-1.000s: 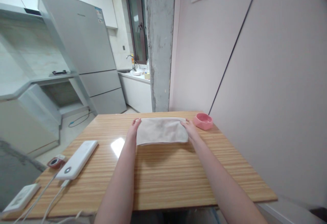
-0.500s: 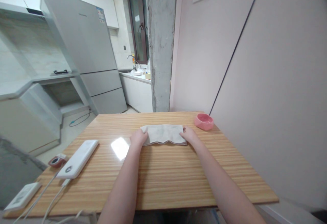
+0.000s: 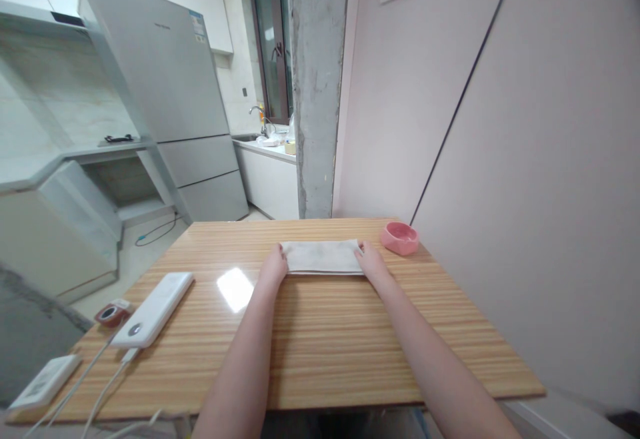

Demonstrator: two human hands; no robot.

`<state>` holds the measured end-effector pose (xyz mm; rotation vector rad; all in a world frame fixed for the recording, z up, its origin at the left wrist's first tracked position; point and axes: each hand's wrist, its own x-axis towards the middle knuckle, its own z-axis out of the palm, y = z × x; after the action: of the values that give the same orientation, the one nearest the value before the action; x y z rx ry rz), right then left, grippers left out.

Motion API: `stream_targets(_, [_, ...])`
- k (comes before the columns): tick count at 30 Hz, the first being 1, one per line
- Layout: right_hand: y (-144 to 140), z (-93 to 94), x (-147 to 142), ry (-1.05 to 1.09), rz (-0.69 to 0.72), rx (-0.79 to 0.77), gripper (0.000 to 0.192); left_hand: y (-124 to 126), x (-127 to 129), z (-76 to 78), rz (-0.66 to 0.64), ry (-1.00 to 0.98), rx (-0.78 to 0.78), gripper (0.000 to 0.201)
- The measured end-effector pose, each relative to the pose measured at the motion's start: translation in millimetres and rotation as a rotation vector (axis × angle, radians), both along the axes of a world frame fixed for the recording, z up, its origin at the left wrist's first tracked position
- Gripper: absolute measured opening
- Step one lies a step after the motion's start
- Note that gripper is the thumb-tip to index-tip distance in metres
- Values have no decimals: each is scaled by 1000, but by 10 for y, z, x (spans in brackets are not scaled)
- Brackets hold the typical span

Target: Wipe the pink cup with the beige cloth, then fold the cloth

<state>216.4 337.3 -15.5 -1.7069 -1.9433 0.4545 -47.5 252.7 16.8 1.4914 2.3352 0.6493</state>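
Observation:
A pale grey-white cloth [image 3: 323, 257], folded into a long flat strip, lies across the far half of the wooden table [image 3: 340, 339]. My left hand [image 3: 275, 263] grips its left end, thumb on top and the other fingers mostly hidden. At the opposite end, my right hand [image 3: 371, 258] pinches the cloth's right edge. The near edge looks straight, with layers showing along it.
Beyond my right hand, a pink faceted bowl [image 3: 399, 238] stands near the wall. On the left are a white power bank [image 3: 153, 311] with cables, a red-brown tape roll [image 3: 113, 313] and a white box-shaped device [image 3: 45, 382].
The cloth's near edge has gone from wavy to straight and shifted slightly away from me. My left hand has moved a little up along the end; both hands keep hold.

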Motion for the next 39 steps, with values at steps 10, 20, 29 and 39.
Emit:
stream_targets(10, [-54,58,59,-107,-61,-97,32,-57,-5,31,-12,41,-121,51])
stream_targets(20, [-222,129,-244,219,211,-173,19,-70,283,211,9,-72,607,45])
stream_targets(29, [-185,69,-382,564,189,-427,20,133,914,-260,-600,-144,494,49])
stream_targets(39, [-213,218,-33,168,72,-138,17,100,713,-213,-583,-215,555,26])
